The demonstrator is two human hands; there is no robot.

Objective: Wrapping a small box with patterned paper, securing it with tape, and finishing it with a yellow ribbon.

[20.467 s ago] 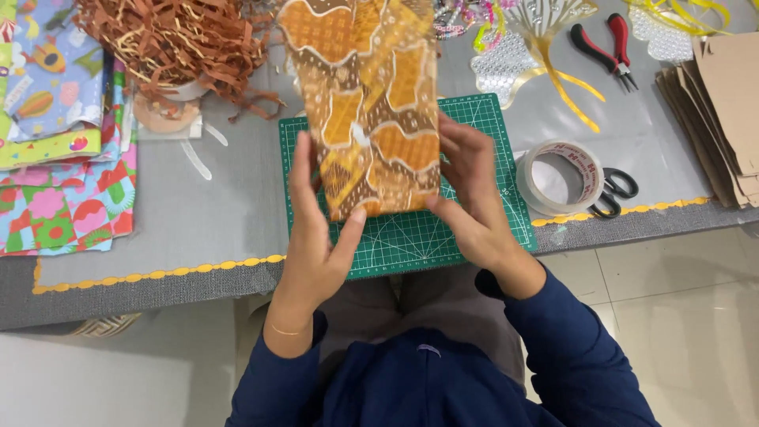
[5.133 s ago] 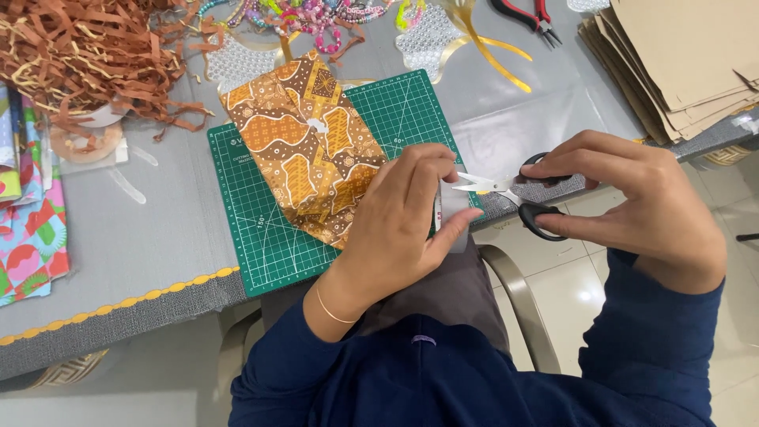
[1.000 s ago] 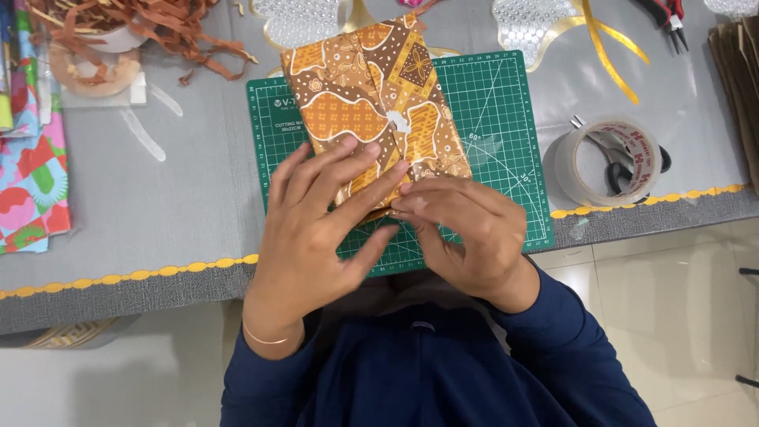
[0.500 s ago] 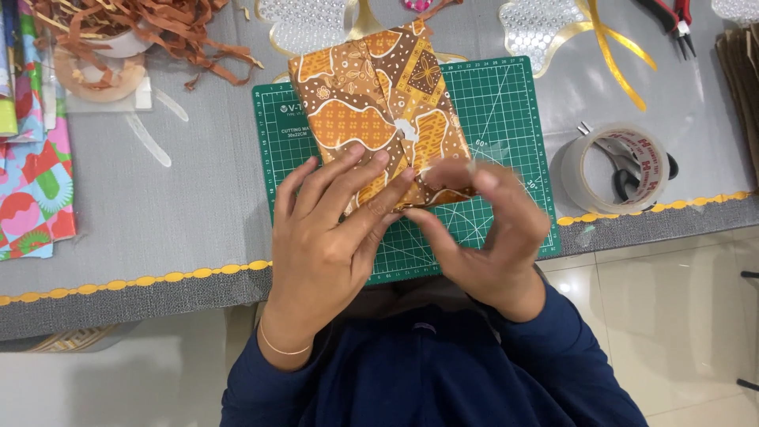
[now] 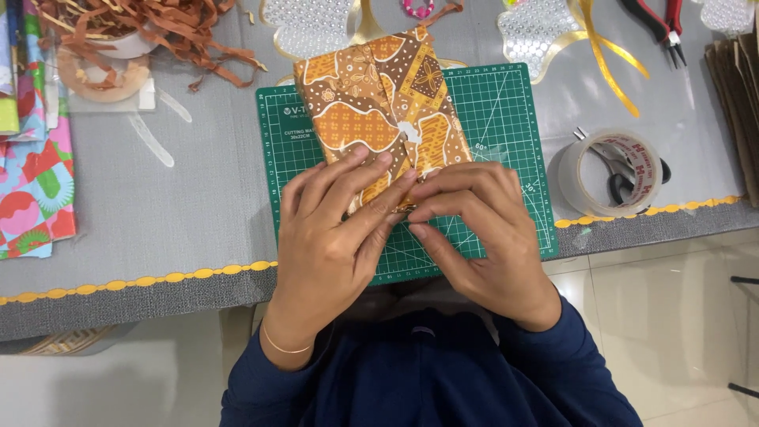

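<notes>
A flat parcel wrapped in brown and orange patterned paper (image 5: 371, 103) lies on a green cutting mat (image 5: 506, 119). My left hand (image 5: 332, 229) lies flat on its near end, fingers spread over the paper. My right hand (image 5: 474, 221) presses down on the near right corner beside it, fingertips meeting those of the left. A small white patch sits on the paper seam just beyond my fingers. The parcel's near edge is hidden under both hands.
A roll of clear tape (image 5: 610, 172) with black-handled scissors (image 5: 632, 170) inside it sits right of the mat. Brown paper shreds (image 5: 158, 28), coloured paper sheets (image 5: 32, 182), red pliers (image 5: 656, 20), gold ribbon (image 5: 605, 55) and stacked cardboard (image 5: 739, 87) ring the grey table.
My right hand has come down from a raised, blurred position onto the parcel's near right corner. The left hand has stayed pressed on the paper.
</notes>
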